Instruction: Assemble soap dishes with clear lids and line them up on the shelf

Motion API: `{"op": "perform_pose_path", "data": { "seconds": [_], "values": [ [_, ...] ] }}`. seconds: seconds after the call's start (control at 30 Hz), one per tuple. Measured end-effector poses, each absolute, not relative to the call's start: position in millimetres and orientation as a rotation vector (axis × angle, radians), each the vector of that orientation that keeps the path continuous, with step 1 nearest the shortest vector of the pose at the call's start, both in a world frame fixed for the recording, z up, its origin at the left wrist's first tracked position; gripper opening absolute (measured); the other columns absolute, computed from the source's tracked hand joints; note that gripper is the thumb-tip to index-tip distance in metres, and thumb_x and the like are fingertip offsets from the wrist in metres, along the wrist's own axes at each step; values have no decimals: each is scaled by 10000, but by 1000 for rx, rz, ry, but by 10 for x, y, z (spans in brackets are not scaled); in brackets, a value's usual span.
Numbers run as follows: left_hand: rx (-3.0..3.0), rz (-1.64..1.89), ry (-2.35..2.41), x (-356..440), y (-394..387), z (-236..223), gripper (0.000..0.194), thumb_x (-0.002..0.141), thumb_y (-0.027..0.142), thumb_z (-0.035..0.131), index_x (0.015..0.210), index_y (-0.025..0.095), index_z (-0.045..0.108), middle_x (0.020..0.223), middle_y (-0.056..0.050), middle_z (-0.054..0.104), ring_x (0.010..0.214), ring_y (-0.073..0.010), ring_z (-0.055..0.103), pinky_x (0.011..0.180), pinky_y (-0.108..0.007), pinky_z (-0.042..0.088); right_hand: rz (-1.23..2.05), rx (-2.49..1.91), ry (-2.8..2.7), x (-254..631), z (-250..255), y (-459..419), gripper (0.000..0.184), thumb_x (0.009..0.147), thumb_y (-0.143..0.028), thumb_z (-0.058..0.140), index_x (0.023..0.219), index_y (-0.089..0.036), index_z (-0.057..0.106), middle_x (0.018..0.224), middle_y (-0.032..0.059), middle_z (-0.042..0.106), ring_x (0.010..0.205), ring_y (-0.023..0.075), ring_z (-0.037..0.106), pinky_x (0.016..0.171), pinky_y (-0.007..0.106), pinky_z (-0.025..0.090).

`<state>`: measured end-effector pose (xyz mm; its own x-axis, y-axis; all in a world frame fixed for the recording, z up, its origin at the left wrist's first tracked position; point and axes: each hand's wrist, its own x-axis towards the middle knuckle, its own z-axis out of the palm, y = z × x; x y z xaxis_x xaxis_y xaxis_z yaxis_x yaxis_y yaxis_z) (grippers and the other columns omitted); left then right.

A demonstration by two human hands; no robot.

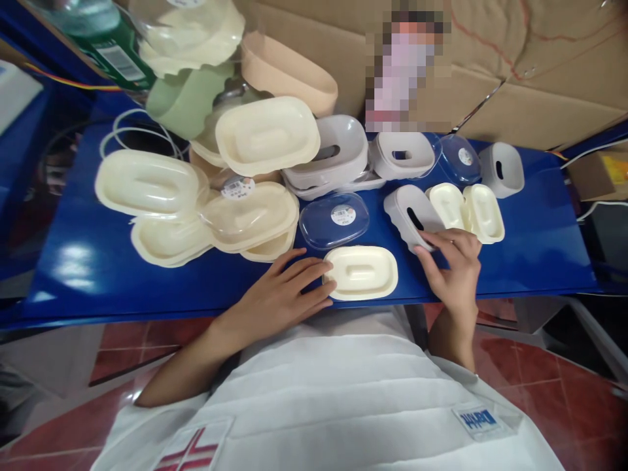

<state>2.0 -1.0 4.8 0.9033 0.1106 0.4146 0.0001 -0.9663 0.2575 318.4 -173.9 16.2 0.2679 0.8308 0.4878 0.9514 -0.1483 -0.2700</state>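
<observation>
At the upper left of the frame you have a green-labelled bottle (120, 59); below it, a pale cream oval tray (147, 182) sits over another on the blue tabletop (73, 261). Next is a sage-green scalloped container (189, 98), then a cream tray under a clear, labelled cover (250, 212).

Your left hand (289, 288), lower centre, has its fingers loosely spread, fingertips at the left end of a single cream oval tray (363, 271); no grip is closed on it. That tray lies flat near the table's front edge. Just above it rests a clear oval lid (318, 229) bearing a round label.

Right of centre, a grey slotted container (402, 203) lies tilted. Your right hand (454, 261) pinches its lower right end between thumb and fingers. Two small cream trays (485, 212) lie just beyond that hand; farther right stands a grey slotted box (513, 170).
</observation>
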Motion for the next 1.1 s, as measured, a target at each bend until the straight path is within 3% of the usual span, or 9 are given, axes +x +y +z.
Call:
{"op": "perform_pose_path", "data": {
  "seconds": [0.1, 0.2, 0.33, 0.43, 0.63, 0.77, 0.93, 1.1],
  "values": [
    [2829, 663, 77, 9, 4, 42, 164, 1034, 256, 723, 1175, 172, 721, 1232, -125, 761, 1151, -258, 726, 1158, -483, 534, -114, -1843, -1597, 3155, 331, -1886, 275, 987, -279, 740, 1252, -338, 786, 1064, 53, 709, 1064, 294, 686, 986, 512, 543],
    [2823, 663, 85, -8, 6, 26, 234, 1030, 263, 729, 1245, 176, 700, 1246, -133, 748, 1150, -263, 726, 1115, -465, 571, 108, -1668, -1720, 3112, 423, -1952, 332, 963, -233, 763, 1265, -369, 784, 1046, 40, 710, 1041, 286, 695, 942, 502, 573],
    [2765, 746, 120, -72, -6, -35, 515, 1001, 206, 761, 1490, 249, 606, 1506, -171, 634, 1367, -307, 652, 1149, -490, 564, 332, -1542, -1920, 3050, 390, -1847, 342, 974, -248, 773, 1295, -366, 766, 1117, 44, 718, 1121, 281, 690, 994, 511, 558],
    [2743, 744, 122, -125, -17, -45, 643, 966, 139, 785, 1545, 325, 577, 1618, -134, 565, 1468, -318, 585, 1212, -510, 523, 431, -1485, -2031, 2995, 351, -1733, 307, 979, -272, 777, 1277, -343, 768, 1217, 46, 728, 1227, 280, 673, 1079, 520, 524],
    [2774, 701, 14, -89, -4, 67, 370, 995, 197, 766, 1357, 202, 687, 1445, -105, 722, 1397, -267, 639, 1232, -466, 503, 470, -1489, -2090, 2872, 324, -1666, 256, 990, -286, 769, 1243, -304, 734, 1422, 68, 685, 1384, 295, 607, 1182, 544, 458],
    [2771, 747, -25, -45, 9, 93, 315, 994, 208, 762, 1300, 163, 699, 1330, -101, 779, 1302, -261, 693, 1193, -448, 524, 446, -1531, -2140, 2807, 264, -1635, 286, 1003, -313, 763, 1285, -310, 714, 1530, 79, 636, 1490, 305, 529, 1210, 549, 439],
    [2788, 752, -9, -46, 9, 99, 183, 1012, 210, 732, 1193, 201, 713, 1218, -80, 798, 1193, -240, 729, 1135, -438, 552, 365, -1480, -2197, 2747, 205, -1576, 375, 1037, -207, 689, 1395, -319, 692, 1512, 55, 679, 1546, 299, 491, 1234, 566, 424],
    [2785, 763, -21, -51, 13, 108, 112, 1012, 202, 728, 1120, 217, 703, 1137, -69, 783, 1174, -238, 720, 1148, -486, 553, 353, -1397, -2182, 2714, 172, -1554, 390, 1039, -170, 681, 1409, -293, 696, 1441, 40, 733, 1502, 271, 547, 1190, 532, 496]
  ]
}}
